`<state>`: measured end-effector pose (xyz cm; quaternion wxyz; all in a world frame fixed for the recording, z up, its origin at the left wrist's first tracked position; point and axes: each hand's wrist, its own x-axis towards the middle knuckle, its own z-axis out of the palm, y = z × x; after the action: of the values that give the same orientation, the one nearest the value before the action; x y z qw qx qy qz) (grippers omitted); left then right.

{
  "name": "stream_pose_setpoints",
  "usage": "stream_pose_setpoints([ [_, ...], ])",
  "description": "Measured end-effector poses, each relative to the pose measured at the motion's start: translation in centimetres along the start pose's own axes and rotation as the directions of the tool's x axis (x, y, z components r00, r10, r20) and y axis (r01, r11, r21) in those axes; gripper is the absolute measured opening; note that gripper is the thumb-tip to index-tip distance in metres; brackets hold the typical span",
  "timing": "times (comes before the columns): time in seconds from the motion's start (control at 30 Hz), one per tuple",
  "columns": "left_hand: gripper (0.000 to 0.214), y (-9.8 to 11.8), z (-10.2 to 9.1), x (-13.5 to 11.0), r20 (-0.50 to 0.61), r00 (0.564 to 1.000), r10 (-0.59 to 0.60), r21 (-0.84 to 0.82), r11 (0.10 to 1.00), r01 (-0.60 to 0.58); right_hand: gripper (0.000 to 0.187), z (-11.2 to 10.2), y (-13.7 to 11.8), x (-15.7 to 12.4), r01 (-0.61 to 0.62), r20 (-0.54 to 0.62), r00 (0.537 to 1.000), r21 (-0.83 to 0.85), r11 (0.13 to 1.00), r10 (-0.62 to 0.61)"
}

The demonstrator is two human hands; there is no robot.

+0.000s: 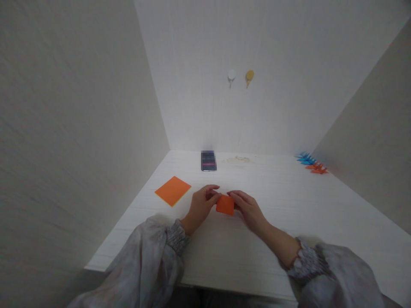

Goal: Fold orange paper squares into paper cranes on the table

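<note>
A small folded piece of orange paper (225,205) is held up between my two hands, just above the white table. My left hand (204,202) pinches its upper left corner between thumb and fingers; a ring shows on one finger. On the opposite side, my right hand (248,208) grips the paper's right edge, its fingertips partly hidden behind the sheet. To the left of my left hand, a flat stack of orange square paper (173,191) with a thin yellow edge lies on the table.
Beyond my hands, a dark phone-like object (208,161), blurred out, rests near the back wall. Folded blue paper figures (305,158) and orange paper figures (317,168) line the right rear edge. Two hooks, one white (231,76) and one gold (249,76), hang on the wall.
</note>
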<state>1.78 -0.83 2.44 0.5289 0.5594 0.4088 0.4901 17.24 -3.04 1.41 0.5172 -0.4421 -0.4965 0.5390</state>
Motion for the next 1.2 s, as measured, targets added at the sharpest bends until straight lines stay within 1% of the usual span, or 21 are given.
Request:
stream_pose_setpoints([
  [0.1,0.03,-0.5,-0.1,-0.1,0.054,0.995,0.09,0.128,0.987,-0.096,0.019,0.2,0.2,0.1,-0.025,0.002,1.0,-0.161,0.987,0.026],
  [0.2,0.031,-0.7,-0.1,-0.2,0.091,0.99,0.11,0.193,0.973,-0.126,0.019,0.2,0.3,0.0,-0.036,-0.009,0.999,-0.207,0.978,0.035],
  [0.37,0.043,-0.3,0.0,-0.2,0.123,0.991,0.053,0.056,0.997,-0.06,0.02,0.1,0.2,0.0,-0.019,-0.01,1.0,-0.169,0.985,0.018],
  [0.6,0.047,0.1,0.0,0.0,0.142,0.99,-0.013,-0.052,0.998,0.021,0.021,0.1,0.2,-0.1,-0.015,-0.003,1.0,-0.165,0.986,0.015],
  [0.77,0.051,0.3,-0.1,-0.1,0.147,0.988,-0.054,-0.057,0.996,0.063,0.02,0.2,-0.1,-0.3,-0.009,0.006,1.0,-0.184,0.983,0.01],
  [0.87,0.052,0.2,-0.2,-0.1,0.148,0.984,-0.095,-0.034,0.994,0.101,0.02,0.1,-0.3,-0.3,-0.014,0.009,1.0,-0.258,0.966,0.017],
  [0.97,0.053,-0.3,-0.5,0.1,0.171,0.973,-0.156,0.029,0.988,0.153,0.02,0.0,-0.4,-0.2,-0.014,0.021,0.999,-0.415,0.91,0.025],
  [1.03,0.052,-0.7,-0.6,0.3,0.194,0.967,-0.166,0.108,0.983,0.147,0.02,-0.1,-0.5,-0.1,0.005,0.024,1.0,-0.543,0.84,0.01],
  [1.13,0.047,-1.2,-0.8,0.4,0.219,0.972,-0.089,0.268,0.963,0.027,0.019,-0.1,-0.6,-0.1,0.05,0.048,0.999,-0.703,0.71,-0.023],
  [1.2,0.042,-1.2,-0.8,0.4,0.232,0.972,-0.036,0.357,0.933,-0.05,0.02,-0.2,-0.6,-0.1,0.062,0.064,0.998,-0.769,0.636,-0.021],
])
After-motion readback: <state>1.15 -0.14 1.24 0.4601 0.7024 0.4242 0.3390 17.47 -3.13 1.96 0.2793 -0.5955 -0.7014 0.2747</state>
